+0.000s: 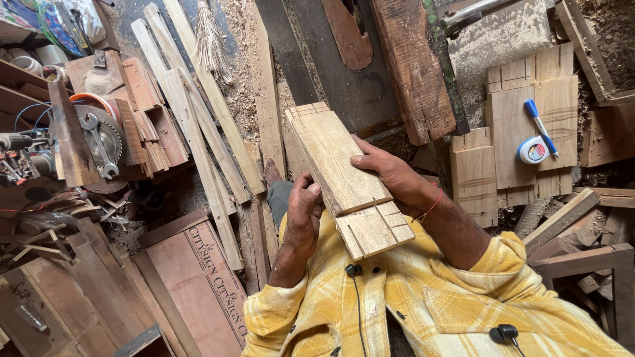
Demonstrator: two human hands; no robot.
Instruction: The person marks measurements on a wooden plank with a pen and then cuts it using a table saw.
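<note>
I hold two flat wooden boards stacked together, angled up from my chest toward the floor ahead. Pencil lines and notched cuts mark both ends. My left hand grips the stack's left edge from below. My right hand lies over the right edge, fingers pressed on the top board. The lower board's end sticks out near my yellow checked shirt.
Similar cut boards lie at right with a blue pen and a tape measure on them. Long wooden strips and a broom lie at left. A circular saw blade with a spanner sits far left. A dark plank is ahead.
</note>
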